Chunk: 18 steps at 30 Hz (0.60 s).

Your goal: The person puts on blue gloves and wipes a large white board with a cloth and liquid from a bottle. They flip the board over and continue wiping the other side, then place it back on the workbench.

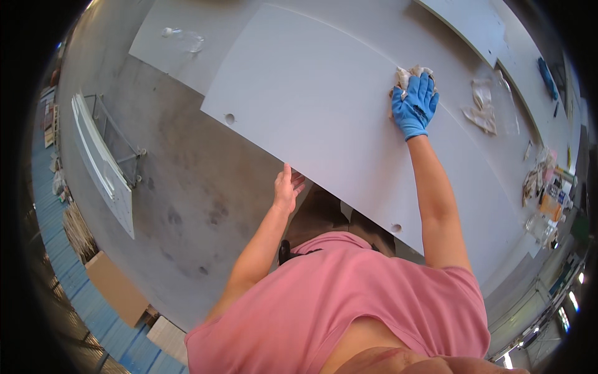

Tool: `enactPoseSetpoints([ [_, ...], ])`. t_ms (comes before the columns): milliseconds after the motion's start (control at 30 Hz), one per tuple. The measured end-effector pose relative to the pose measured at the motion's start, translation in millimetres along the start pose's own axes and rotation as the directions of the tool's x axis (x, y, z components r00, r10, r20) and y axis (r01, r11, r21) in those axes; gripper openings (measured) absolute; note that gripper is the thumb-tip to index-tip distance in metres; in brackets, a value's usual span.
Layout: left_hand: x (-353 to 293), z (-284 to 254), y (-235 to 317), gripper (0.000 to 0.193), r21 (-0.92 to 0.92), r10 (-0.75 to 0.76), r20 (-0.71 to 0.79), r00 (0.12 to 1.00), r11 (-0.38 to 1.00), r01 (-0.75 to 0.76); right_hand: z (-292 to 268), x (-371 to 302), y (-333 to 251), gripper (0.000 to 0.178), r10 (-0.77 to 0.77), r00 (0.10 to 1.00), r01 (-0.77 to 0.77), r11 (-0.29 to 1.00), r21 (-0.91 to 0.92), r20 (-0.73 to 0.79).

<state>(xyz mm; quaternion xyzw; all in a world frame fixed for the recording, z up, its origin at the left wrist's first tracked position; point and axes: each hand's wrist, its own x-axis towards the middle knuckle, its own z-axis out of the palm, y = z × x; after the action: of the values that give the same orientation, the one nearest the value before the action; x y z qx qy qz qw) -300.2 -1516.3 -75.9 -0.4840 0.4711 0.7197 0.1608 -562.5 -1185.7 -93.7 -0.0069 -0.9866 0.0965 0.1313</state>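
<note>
A large white panel point(311, 93) with a round hole near each of its two near corners lies in front of me. On its far right part, my right hand point(414, 109), in a blue glove, presses down on a crumpled off-white rag point(405, 76). The rag bunches out beyond the fingertips and beside the palm. My bare left hand point(288, 189) is at the panel's near edge, thumb pointing up and fingers apart. Its fingertips meet the edge or reach slightly under it; I cannot tell which.
A clear plastic bottle point(184, 40) lies at the far left. To the right are another rag point(481, 107), a clear plastic bottle point(504, 103), a blue glove point(547, 78) and several bottles point(551, 202). Panels lean on a metal rack point(118, 149) at left; a cardboard box point(116, 288) sits below.
</note>
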Motion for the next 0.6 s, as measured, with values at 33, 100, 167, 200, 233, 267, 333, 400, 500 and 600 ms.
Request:
enactPoseSetpoints([
  [33, 8.8, -4.2, 17.3, 0.068, 0.006, 0.023, -0.005, 1.0, 1.0, -0.023, 4.1, 10.0, -20.0, 0.072, -0.021, 0.999, 0.021, 1.0, 0.002, -0.027],
  [100, 24.7, -8.2, 48.4, 0.055, 0.049, 0.071, 0.049, 0.996, 0.996, -0.074, 12.8, 28.6, -56.2, 0.07, -0.039, 0.999, 0.039, 0.999, 0.024, -0.024],
  [167, 35.3, 2.7, 58.0, 0.043, 0.102, 0.116, 0.164, 0.98, 0.986, -0.134, 21.1, 43.2, -74.3, 0.068, -0.088, 0.996, 0.088, 0.996, 0.03, -0.002],
  [200, 42.3, 1.9, 56.4, 0.049, 0.117, 0.119, 0.145, 0.982, 0.984, -0.136, 25.8, 51.9, -88.5, 0.067, -0.118, 0.993, 0.117, 0.993, 0.032, 0.012],
  [233, 52.5, -4.0, 47.1, 0.055, 0.134, 0.123, 0.122, 0.985, 0.981, -0.14, 31.0, 60.2, -105.2, 0.065, -0.146, 0.989, 0.145, 0.989, 0.04, 0.026],
  [267, 61.5, -8.2, 36.3, 0.061, 0.15, 0.128, 0.097, 0.987, 0.978, -0.142, 37.2, 71.6, -122.6, 0.064, -0.187, 0.982, 0.186, 0.981, 0.059, 0.019],
  [333, 71.2, -13.5, 14.8, 0.074, 0.234, 0.147, -0.008, 0.989, 0.962, -0.141, 51.3, 94.5, -157.6, 0.062, -0.256, 0.966, 0.254, 0.963, 0.094, 0.013],
  [400, 60.4, -7.5, 25.0, 0.08, 0.246, 0.1, -0.003, 0.995, 0.964, -0.097, 69.0, 122.0, -194.9, 0.063, -0.342, 0.939, 0.345, 0.931, 0.12, -0.047],
  [500, 44.2, 1.9, 42.5, 0.087, 0.271, 0.113, 0.015, 0.993, 0.956, -0.113, 96.3, 174.4, -252.9, 0.068, -0.435, 0.898, 0.441, 0.886, 0.147, -0.069],
  [600, 47.8, 0.8, 25.4, 0.088, 0.288, 0.221, 0.03, 0.975, 0.932, -0.22, 117.7, 201.4, -310.8, 0.068, -0.499, 0.864, 0.503, 0.845, 0.184, -0.069],
])
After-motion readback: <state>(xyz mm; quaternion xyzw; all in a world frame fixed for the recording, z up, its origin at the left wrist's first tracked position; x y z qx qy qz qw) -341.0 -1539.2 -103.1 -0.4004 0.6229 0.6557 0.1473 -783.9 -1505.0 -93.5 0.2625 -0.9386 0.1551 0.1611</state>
